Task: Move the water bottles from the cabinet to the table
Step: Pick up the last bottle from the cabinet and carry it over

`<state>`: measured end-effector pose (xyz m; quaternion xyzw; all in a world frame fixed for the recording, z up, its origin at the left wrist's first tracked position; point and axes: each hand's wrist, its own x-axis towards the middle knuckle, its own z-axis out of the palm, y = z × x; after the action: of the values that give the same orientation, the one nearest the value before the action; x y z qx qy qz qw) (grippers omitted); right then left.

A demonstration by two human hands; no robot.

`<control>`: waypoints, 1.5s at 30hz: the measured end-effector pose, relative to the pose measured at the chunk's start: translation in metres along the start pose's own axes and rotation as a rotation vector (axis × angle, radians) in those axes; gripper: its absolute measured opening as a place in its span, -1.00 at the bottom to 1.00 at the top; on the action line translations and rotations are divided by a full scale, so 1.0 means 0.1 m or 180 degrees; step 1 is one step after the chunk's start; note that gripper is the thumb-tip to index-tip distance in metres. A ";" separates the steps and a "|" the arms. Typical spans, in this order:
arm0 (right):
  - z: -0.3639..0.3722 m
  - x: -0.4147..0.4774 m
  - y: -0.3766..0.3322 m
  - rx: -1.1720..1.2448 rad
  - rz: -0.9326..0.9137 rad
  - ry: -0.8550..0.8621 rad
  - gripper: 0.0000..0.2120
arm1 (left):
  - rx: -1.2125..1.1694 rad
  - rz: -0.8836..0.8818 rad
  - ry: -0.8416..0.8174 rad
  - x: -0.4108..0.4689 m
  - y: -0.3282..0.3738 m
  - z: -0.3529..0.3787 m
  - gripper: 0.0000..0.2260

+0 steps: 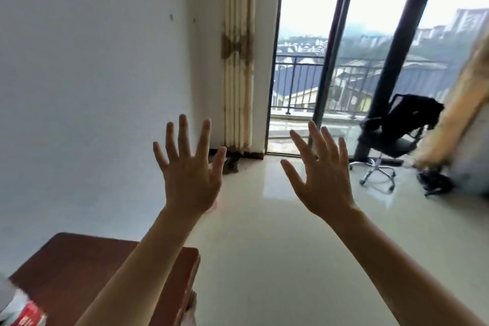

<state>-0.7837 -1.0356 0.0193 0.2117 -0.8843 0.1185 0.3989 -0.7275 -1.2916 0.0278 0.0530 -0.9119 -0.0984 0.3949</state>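
Your left hand (189, 180) is raised in front of you, back toward the camera, fingers spread wide and holding nothing. Your right hand (321, 180) is raised beside it, well apart from the left, fingers likewise splayed and empty. Both forearms are bare.

One water bottle (21, 309), blurred, with a red label, shows at the lower left corner; it appears to rest on the reddish-brown table (79, 267), though the contact point is cut off by the frame edge. Your left forearm crosses above the table's right edge.

Ahead is a pale glossy floor (264, 246) and a white wall (92, 74) on the left. A beige curtain (238, 61) hangs beside a dark-framed glass door (330, 61). A black office chair (391, 137) stands near that door.
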 end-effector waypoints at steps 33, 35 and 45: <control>-6.99 -6.21 6.30 -0.4249 0.3619 0.0219 -0.42 | -0.3458 0.4229 -0.1054 -3.80 11.92 0.37 -0.41; -7.31 -6.49 6.36 -0.4456 0.3752 0.0333 -0.42 | -0.3646 0.4439 -0.1014 -4.11 12.42 0.21 -0.41; -8.90 -8.41 6.07 -0.5449 0.4936 0.0449 -0.38 | -0.4111 0.5611 -0.1274 -6.42 14.21 -1.04 -0.39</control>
<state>0.0128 0.0718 -0.0593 -0.7342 -0.5435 -0.2948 0.2804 -0.2405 0.1919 -0.0443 -0.8464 -0.4550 -0.2464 0.1256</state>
